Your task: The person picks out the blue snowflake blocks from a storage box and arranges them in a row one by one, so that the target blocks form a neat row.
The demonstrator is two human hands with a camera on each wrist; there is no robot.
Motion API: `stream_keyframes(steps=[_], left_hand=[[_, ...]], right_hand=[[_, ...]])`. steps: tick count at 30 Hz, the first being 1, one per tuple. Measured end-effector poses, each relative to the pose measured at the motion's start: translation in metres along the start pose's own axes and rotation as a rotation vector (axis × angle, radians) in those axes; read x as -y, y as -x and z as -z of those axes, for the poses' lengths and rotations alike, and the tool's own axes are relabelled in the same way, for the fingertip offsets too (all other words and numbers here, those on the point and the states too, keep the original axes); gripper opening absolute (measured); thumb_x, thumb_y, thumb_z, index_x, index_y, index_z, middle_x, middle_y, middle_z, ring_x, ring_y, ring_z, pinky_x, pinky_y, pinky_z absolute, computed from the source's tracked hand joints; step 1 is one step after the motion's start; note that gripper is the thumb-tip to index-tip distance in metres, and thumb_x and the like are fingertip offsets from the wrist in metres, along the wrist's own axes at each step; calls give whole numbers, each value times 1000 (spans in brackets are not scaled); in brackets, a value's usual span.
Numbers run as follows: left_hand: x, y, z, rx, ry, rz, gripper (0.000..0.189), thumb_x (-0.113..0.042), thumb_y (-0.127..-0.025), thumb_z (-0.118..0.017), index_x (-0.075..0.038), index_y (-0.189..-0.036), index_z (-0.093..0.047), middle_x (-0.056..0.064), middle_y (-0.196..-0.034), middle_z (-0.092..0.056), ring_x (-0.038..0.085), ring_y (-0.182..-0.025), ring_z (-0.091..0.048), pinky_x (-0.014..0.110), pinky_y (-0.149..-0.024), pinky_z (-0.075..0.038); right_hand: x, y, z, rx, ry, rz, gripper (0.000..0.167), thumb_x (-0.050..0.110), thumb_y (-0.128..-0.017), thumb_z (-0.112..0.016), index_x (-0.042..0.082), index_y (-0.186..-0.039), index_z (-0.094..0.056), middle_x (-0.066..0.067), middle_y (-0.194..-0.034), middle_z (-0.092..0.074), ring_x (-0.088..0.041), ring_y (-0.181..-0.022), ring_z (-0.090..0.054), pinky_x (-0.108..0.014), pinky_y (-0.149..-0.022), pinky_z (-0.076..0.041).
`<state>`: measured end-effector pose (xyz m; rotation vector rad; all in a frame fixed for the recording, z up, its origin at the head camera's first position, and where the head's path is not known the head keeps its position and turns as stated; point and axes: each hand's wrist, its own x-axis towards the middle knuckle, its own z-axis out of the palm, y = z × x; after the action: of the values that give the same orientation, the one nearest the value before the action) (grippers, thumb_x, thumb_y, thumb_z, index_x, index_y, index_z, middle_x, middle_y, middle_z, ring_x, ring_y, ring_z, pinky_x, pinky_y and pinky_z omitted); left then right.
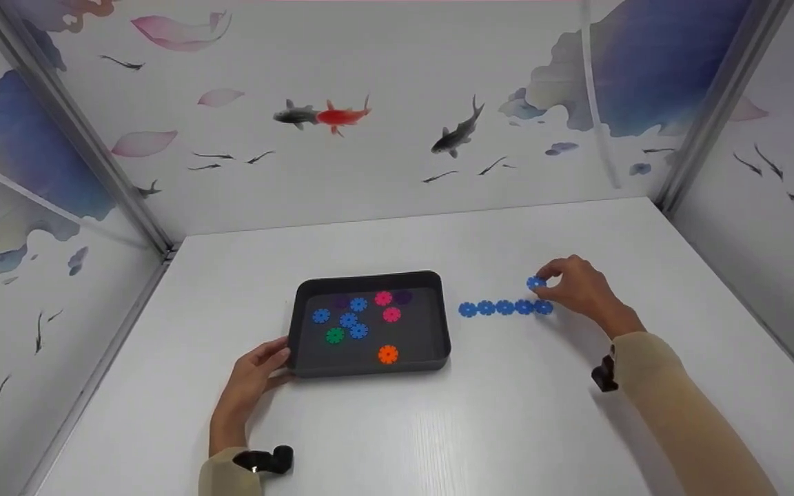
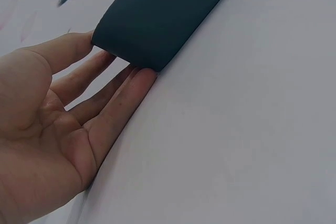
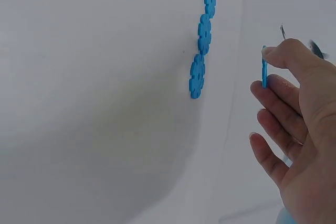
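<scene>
At the left end of the dark grey tray (image 1: 369, 370), my left hand (image 1: 252, 379) rests its fingertips against the outer wall. In the left wrist view its fingers (image 2: 123, 95) are spread and fairly straight, with the thumb near the top of the wall (image 2: 152, 19). My right hand (image 1: 579, 289) pinches a blue notched disc (image 1: 535, 282) between thumb and fingertips, held edge-on in the right wrist view. Just below it in the head view, a row of several linked blue discs (image 1: 504, 307) lies on the table.
Inside the tray are several loose blue discs (image 1: 358, 331), two pink discs (image 1: 391, 315), a green disc (image 1: 335, 335), an orange disc (image 1: 388, 355) and dark purple ones near the back wall. Panels painted with fish (image 1: 342, 117) enclose the white table (image 1: 507, 427) on three sides.
</scene>
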<state>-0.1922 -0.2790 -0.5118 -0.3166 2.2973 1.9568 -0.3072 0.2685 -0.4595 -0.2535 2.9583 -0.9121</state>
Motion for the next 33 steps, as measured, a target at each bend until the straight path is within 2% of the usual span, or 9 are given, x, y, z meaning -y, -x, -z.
stream_keyframes(steps=[15,20,25,33], left_hand=[[-1,-1,0,8,16,1,51,-25,-100,-62,-4,-145,-51,20,-146,-54,29,-129,-58,39,-103,-56],[-1,0,0,4,4,5,48,-23,-102,-60,-5,-146,-50,20,-148,-52,32,-132,-56,40,-104,-55],[-1,0,-1,1,-4,8,49,-24,-102,-60,-5,-146,-50,20,-149,-51,34,-134,-54,40,-104,-55],[1,-1,0,9,11,-9,51,-25,-101,-62,-4,-145,-50,20,-147,-52,30,-129,-58,37,-102,-56]], right_hand=[[-36,20,4,29,56,-36,39,26,-91,-72,-1,-118,-69,-22,-115,-62,-36,-107,-56,-57,-96,-53],[-39,23,2,47,80,-39,37,23,-91,-71,-1,-119,-69,-23,-116,-61,-39,-111,-56,-61,-101,-49],[-40,23,0,59,126,-7,35,23,-91,-71,-1,-116,-71,-24,-119,-63,-43,-116,-55,-64,-104,-47],[-42,22,-1,69,125,-3,34,21,-91,-70,-2,-116,-70,-25,-120,-64,-45,-119,-54,-65,-105,-45]])
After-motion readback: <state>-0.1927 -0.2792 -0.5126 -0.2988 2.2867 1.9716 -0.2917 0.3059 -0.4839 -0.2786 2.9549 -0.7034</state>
